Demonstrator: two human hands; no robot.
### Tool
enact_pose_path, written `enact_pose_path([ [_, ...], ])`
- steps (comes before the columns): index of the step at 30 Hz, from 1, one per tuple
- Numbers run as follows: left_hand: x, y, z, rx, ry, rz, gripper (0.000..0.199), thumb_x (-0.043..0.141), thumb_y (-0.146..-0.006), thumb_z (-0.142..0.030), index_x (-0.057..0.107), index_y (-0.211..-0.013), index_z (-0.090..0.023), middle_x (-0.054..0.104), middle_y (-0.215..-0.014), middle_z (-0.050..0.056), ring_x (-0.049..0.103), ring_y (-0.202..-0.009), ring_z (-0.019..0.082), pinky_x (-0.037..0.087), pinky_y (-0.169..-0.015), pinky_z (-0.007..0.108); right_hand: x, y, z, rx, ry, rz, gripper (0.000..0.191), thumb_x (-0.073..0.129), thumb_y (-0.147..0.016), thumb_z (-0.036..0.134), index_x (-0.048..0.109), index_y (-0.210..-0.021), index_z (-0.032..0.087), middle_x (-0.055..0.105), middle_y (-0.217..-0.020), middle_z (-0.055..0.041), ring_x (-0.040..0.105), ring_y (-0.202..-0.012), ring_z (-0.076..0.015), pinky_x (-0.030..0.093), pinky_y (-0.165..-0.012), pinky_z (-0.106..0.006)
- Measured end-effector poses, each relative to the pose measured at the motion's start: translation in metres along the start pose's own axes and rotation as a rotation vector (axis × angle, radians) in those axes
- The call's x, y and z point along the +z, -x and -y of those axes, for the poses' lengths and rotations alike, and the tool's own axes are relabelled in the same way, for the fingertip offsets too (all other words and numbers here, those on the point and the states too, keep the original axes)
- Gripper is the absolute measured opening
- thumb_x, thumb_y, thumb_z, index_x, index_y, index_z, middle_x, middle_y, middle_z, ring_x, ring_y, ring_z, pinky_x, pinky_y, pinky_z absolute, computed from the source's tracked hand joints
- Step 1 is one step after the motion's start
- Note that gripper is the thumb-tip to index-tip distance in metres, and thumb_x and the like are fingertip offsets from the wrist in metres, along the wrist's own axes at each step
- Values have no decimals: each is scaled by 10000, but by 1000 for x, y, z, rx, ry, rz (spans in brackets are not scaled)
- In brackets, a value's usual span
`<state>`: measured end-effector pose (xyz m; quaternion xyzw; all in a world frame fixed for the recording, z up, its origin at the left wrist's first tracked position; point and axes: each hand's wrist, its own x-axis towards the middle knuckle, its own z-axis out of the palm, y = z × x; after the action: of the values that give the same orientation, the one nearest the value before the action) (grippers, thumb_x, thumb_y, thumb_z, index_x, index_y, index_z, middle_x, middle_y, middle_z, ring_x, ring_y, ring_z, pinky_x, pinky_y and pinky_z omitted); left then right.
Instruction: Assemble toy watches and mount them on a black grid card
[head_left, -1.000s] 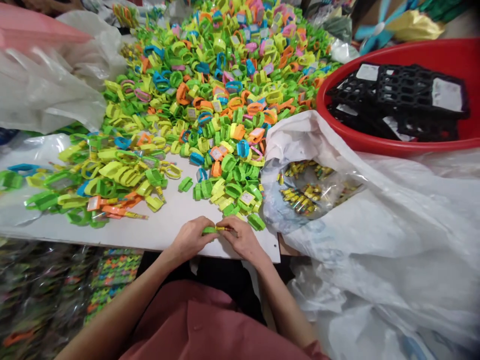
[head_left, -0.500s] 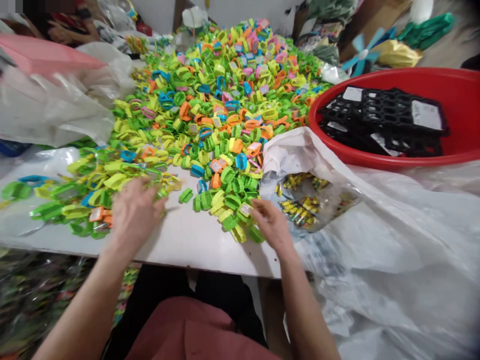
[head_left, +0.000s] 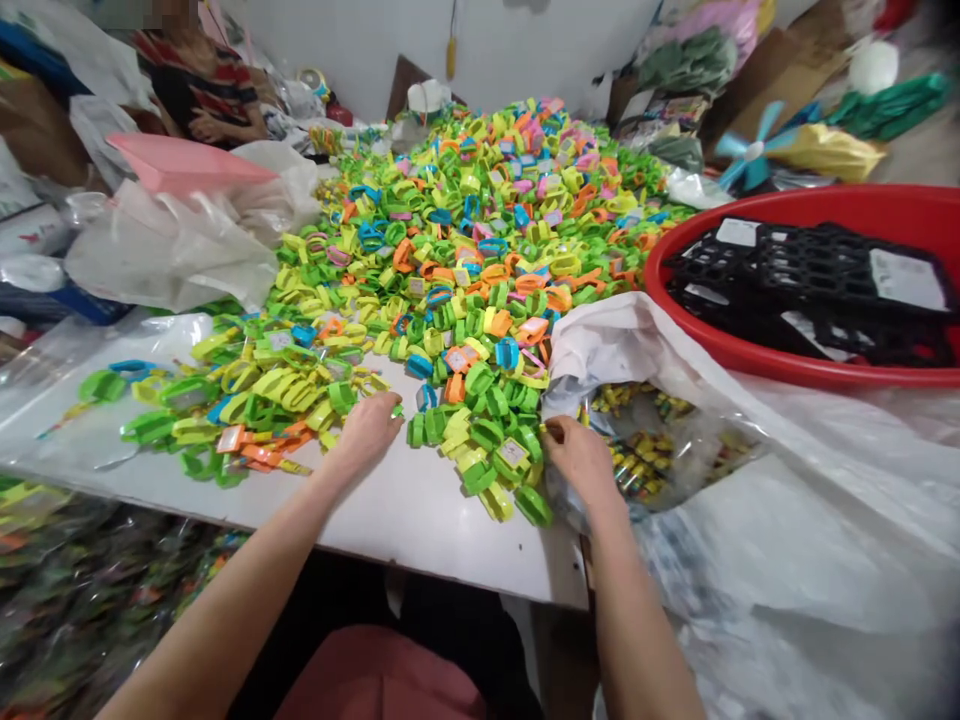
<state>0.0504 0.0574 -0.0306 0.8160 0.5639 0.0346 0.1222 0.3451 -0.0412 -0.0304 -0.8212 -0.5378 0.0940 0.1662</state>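
A large heap of green, yellow, orange, blue and pink plastic toy watches covers the white table. My left hand, fingers closed, is between the left pile and the middle pile; a small green piece shows at its fingertips. At the right edge of the middle pile, my right hand has its fingers curled together beside a white bag. Small yellow patterned pieces lie inside that bag. What the right fingers hold, if anything, is hidden.
A red basin with black plastic trays stands at the right. A pink tray rests on plastic bags at the left. Another person sits at the back left. A blue fan is behind the basin.
My left hand has moved right, from over the left pile to the gap beside the middle pile. My right hand remains at the middle pile's right edge. The view has tilted up.
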Motion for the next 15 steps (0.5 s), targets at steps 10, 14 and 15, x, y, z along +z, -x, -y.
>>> enact_pose_path([
  [10,9,76,28,175,199,-171,414,434,-864,-140,584,-1247,-190,523,-1251,135,568,-1092,238,487,-938,391,25,94,92,-319,-570,451,189,527,-845,240,652,-981,201,708,-913,-56,625,-776,-173,481,-728,-303],
  [14,-4,69,21,479,1,84,390,419,-816,-19,681,-1032,-208,577,-1214,114,518,-1168,260,457,-960,405,50,102,109,-284,-603,490,227,469,-885,219,647,-1017,169,710,-869,-66,628,-780,-176,477,-745,-313],
  [15,-4,69,19,482,11,116,329,435,-824,-35,686,-972,-187,621,-1109,112,554,-1097,248,471,-923,382,52,101,110,-301,-611,467,245,437,-907,226,643,-1026,166,708,-876,-71,630,-801,-180,475,-764,-320],
])
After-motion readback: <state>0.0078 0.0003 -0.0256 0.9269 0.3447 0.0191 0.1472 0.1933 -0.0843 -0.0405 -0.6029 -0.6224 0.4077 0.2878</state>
